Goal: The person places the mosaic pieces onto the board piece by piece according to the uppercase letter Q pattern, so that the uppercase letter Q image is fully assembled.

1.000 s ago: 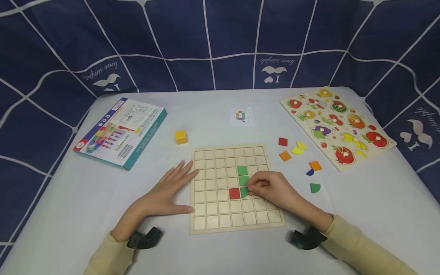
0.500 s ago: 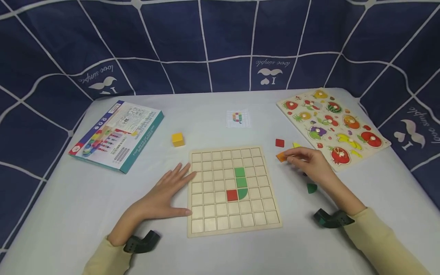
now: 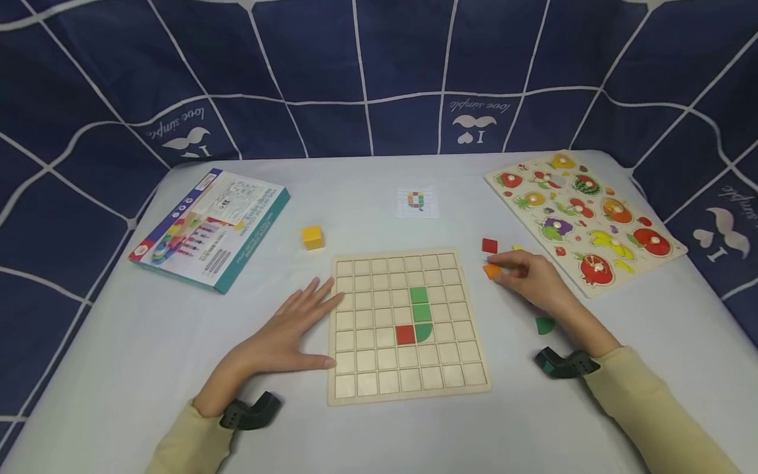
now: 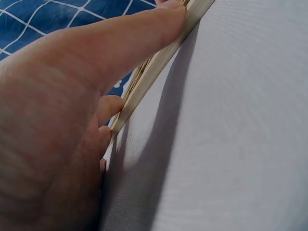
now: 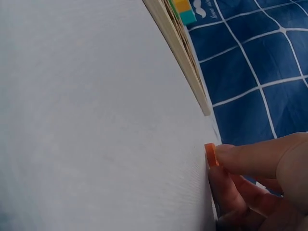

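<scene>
My right hand (image 3: 530,280) pinches an orange square tile (image 5: 211,155) between thumb and fingers, to the right of the wooden grid board (image 3: 379,376). Spread along the board's left edge, my left hand (image 3: 284,336) touches the rim with thumb and fingertips; the left wrist view shows its thumb (image 4: 144,33) on that edge. Two green square tiles (image 3: 420,303) stand in one column of the grid. Below them sits a green quarter-round tile (image 3: 423,332), with a red square tile (image 3: 405,334) on its left.
Near the right hand lie another red tile (image 3: 489,245) and a green quarter-round piece (image 3: 545,325). A pattern card (image 3: 417,202) is behind the board. Left are a yellow cube (image 3: 312,237) and a box (image 3: 210,227); a fruit puzzle (image 3: 583,220) lies right.
My right hand has left the green quarter-round tile on the board, moved right to the loose pieces and taken hold of the orange tile, now tilted. The left hand stays at the board's edge.
</scene>
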`<state>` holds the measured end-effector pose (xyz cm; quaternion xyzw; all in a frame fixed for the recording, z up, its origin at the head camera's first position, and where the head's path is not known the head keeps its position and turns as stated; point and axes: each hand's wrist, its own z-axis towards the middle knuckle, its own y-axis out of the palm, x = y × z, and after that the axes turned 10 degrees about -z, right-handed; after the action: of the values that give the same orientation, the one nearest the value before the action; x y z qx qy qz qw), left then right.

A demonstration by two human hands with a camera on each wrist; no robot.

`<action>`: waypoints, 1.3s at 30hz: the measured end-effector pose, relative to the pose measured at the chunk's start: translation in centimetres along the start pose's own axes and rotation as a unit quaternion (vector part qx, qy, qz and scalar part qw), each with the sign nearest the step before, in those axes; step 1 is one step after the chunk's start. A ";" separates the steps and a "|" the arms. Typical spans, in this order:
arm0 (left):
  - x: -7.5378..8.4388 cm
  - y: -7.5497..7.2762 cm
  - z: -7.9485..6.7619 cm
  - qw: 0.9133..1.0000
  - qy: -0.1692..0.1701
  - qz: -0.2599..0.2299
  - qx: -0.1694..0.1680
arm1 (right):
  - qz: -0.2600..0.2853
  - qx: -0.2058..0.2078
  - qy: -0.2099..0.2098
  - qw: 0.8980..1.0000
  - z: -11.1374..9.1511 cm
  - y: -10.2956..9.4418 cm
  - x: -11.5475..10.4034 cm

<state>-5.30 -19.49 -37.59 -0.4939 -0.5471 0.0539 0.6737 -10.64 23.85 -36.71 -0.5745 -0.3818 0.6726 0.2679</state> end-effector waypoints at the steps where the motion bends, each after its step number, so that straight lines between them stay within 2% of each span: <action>1: 0.0 0.0 0.0 1.000 0.000 0.000 0.000 | -0.006 0.004 -0.009 1.000 0.0 0.1 0.0; 4: 0.1 -0.1 0.1 1.000 0.002 0.002 -0.002 | -0.017 0.018 -0.028 0.999 -0.1 0.3 0.1; 15: 0.2 -0.1 -0.2 1.000 -0.001 -0.001 -0.001 | -0.046 0.064 -0.059 0.995 -0.1 0.9 -0.1; 24: 0.2 -0.2 0.0 1.000 0.000 0.000 -0.005 | -0.036 0.067 -0.072 0.995 0.0 0.5 -0.8; 32: 0.2 -0.2 0.1 1.000 -0.001 0.004 -0.006 | -0.001 0.047 -0.078 0.996 1.0 0.3 -3.7; 39: 0.1 -0.2 0.2 1.000 0.008 0.003 -0.002 | 0.070 0.030 -0.115 0.990 2.2 1.0 -7.2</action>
<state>-5.54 -19.42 -37.39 -0.4974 -0.5405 0.0511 0.6767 -11.32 17.07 -33.35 -0.5104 -0.3485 0.7623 0.1922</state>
